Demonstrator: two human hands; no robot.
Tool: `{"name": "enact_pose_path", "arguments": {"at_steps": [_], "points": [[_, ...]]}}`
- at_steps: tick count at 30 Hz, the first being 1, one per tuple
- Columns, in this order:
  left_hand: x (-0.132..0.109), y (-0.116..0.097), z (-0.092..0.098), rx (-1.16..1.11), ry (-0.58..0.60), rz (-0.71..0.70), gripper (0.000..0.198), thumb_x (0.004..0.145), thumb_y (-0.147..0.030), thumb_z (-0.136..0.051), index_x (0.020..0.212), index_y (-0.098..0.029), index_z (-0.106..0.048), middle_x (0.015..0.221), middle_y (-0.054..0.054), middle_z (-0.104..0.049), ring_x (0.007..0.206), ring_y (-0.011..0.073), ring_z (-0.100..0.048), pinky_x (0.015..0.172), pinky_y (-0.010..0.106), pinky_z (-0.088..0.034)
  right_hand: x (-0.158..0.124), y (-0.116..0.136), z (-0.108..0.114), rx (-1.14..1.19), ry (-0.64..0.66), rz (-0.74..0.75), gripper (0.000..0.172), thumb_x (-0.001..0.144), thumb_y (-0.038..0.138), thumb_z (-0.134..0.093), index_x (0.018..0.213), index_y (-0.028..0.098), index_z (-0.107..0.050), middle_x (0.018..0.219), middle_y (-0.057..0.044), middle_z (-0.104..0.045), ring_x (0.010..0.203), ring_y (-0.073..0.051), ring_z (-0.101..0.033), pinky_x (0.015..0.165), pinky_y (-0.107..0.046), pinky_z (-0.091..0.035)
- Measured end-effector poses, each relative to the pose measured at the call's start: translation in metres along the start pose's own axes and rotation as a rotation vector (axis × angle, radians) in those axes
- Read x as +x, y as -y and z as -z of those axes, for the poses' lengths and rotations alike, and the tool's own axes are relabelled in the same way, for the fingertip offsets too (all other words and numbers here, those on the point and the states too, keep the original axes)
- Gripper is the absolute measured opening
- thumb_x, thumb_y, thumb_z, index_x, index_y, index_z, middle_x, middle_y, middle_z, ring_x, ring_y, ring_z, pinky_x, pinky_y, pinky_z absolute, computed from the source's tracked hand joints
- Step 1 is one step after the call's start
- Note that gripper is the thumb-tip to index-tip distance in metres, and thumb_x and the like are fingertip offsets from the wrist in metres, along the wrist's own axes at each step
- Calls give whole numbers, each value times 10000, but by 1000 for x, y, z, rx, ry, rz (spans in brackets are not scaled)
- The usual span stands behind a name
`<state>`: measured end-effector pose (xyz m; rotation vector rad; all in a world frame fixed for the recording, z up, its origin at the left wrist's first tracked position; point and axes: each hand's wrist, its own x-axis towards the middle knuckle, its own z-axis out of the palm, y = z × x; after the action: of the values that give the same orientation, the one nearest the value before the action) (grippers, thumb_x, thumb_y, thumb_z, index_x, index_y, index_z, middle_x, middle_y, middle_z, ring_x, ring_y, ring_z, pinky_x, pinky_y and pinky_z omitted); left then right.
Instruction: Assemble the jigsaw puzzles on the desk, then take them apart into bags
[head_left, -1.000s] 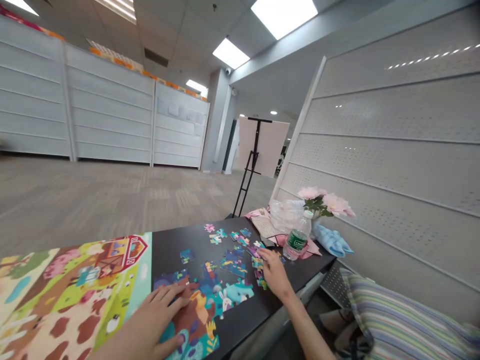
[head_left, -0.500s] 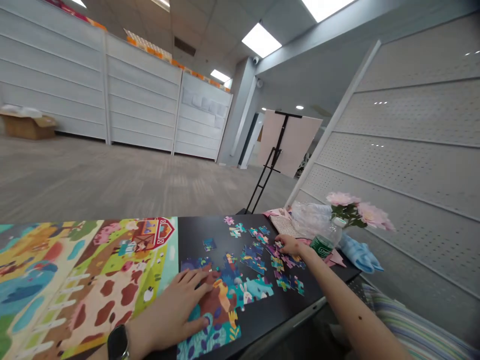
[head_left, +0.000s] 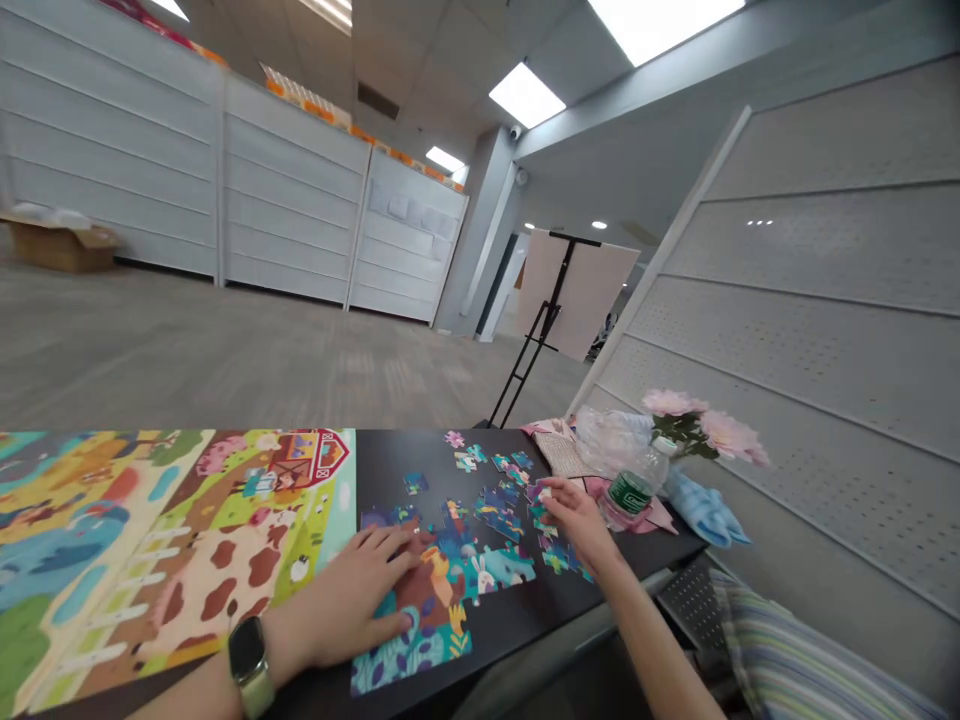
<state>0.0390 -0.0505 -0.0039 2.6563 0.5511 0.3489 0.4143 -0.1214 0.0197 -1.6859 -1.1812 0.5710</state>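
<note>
Head view: left hand (head_left: 352, 600) lying flat, fingers spread, pressing on joined patch (head_left: 450, 585) near front edge of table (head_left: 525, 625). Right hand (head_left: 574, 515) pinching narrow on piece (head_left: 541, 491), among loose pieces (head_left: 499, 490) lying right and far of patch. Farm sheet (head_left: 172, 530) lying left; bottle (head_left: 634, 488) standing right. Judging: one patch joined, many pieces waiting unjoined.

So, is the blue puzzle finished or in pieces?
Unfinished: a joined section lies under the left hand, and loose pieces lie scattered by the right hand.
</note>
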Motion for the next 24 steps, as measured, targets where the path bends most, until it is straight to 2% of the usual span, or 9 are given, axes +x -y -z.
{"name": "enact_pose_path", "arguments": {"at_steps": [5, 7, 9, 12, 19, 24], "points": [[1, 4, -5, 34, -3, -3, 547, 910, -529, -557, 1393, -278, -512, 1515, 90, -443, 1397, 338, -380, 1134, 534, -314, -66, -5, -26, 203, -2, -110, 485, 670, 535, -788, 990, 195, -659, 796, 22, -575, 660, -127, -578, 653, -331, -576], [2, 2, -4, 45, 15, 9, 540, 921, -541, -534, 1392, -278, -516, 1533, 92, -419, 1392, 339, -388, 1129, 531, -317, -84, -7, -33, 234, -12, -146, 457, 662, 519, -801, 953, 199, -654, 765, 33, -554, 649, -126, -568, 636, -341, -587], [2, 0, -2, 59, 36, 22, 526, 932, -544, -513, 1380, -270, -530, 1537, 97, -413, 1389, 336, -391, 1134, 527, -309, -96, -8, -38, 247, -12, -163, 468, 672, 507, -802, 998, 210, -644, 719, 47, -539, 635, -130, -572, 628, -349, -592], [2, -2, -1, 74, 46, 25, 518, 937, -541, -505, 1372, -262, -539, 1526, 100, -426, 1388, 329, -391, 1137, 512, -306, -104, -11, -43, 245, -12, -156, 530, 676, 509, -805, 1081, 215, -631, 710, 38, -569, 642, -147, -596, 608, -327, -578], [2, 3, -4, 51, 10, 2, 533, 931, -539, -522, 1397, -280, -510, 1517, 78, -435, 1385, 322, -390, 1131, 486, -325, -103, -17, -47, 190, -2, -126, 510, 674, 592, -778, 963, 184, -675, 744, -22, -647, 640, -165, -615, 578, -300, -542], [1, 3, -5, 72, -7, -8, 551, 940, -537, -509, 1428, -285, -474, 1496, 94, -449, 1366, 332, -407, 1112, 489, -334, -108, -17, -51, 96, 17, -104, 479, 719, 575, -747, 988, 182, -702, 797, -56, -690, 715, -199, -639, 623, -305, -530]]}}
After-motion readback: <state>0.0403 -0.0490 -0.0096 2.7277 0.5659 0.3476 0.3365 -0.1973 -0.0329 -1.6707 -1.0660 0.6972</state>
